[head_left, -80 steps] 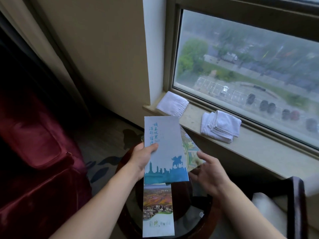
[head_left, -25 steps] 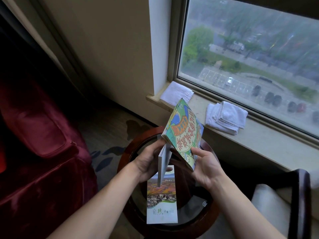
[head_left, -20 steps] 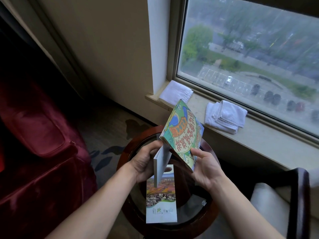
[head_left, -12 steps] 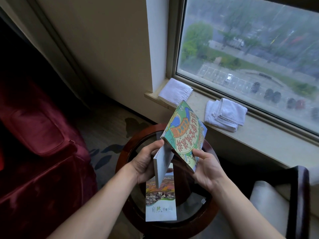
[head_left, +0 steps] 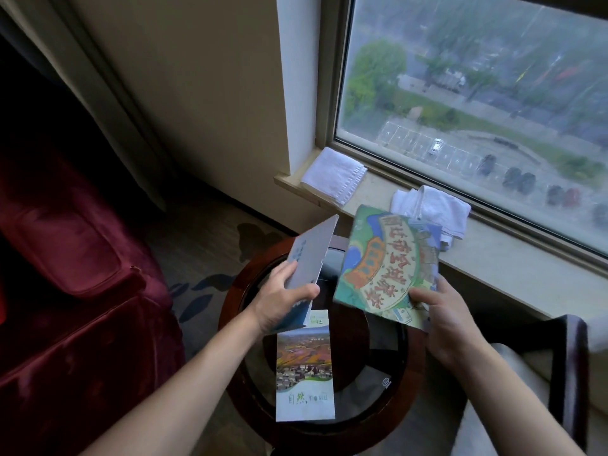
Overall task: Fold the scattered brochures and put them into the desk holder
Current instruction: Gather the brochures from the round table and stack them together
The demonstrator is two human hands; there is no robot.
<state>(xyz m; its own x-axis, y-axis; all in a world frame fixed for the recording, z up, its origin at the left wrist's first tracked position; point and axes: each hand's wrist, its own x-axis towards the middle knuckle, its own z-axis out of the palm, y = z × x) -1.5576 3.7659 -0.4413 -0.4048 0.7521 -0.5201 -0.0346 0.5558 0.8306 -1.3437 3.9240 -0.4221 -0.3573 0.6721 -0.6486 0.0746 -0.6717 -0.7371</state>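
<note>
My left hand grips a pale blue-and-white folded brochure by its lower part, tilted up and to the right. My right hand pinches the lower right corner of a green map brochure with red characters, held up facing me. The two brochures are apart, with a gap between them over the table. A third brochure with a landscape photo lies flat on the round glass-topped table. No desk holder is in view.
A red velvet sofa fills the left side. A window sill behind the table carries a folded white towel and a crumpled one. A dark wooden chair arm stands at the right.
The two brochures, held close together before, have been pulled apart: the blue one went left in my left hand, the green map went right and turned to face me.
</note>
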